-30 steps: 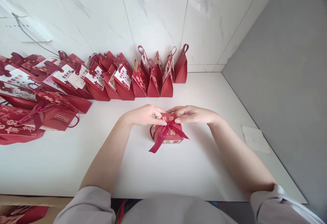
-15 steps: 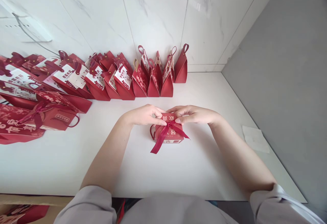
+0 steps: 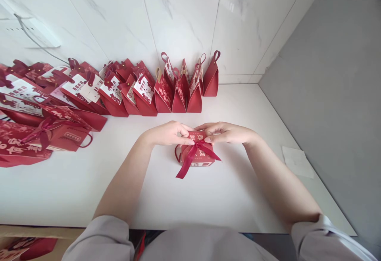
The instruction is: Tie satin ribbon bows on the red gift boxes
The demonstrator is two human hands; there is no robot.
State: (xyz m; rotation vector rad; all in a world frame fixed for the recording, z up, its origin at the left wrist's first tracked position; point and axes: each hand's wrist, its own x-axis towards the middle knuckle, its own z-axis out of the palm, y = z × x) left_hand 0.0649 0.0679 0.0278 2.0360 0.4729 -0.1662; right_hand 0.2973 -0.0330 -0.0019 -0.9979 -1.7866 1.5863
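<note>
A small red gift box with pale printed characters lies on the white table in front of me. Around it is tied a dark red ribbon, knotted on top, its two tails spread toward me. My left hand is closed at the box's far left, thumb at the knot and pinching the ribbon. From the right, my right hand pinches the ribbon beside the knot, fingers curled behind the box. The bow's loops are mostly hidden by my fingers. A red cord handle sticks out at the box's left side.
Several red gift boxes with loop handles stand in rows along the marbled wall. A ribboned red box lies at the left. A white paper sheet rests near the table's right edge. A cardboard carton sits below the front edge.
Hardly anything differs. Both hands stay at the knot, and the box and ribbon tails have barely shifted.
</note>
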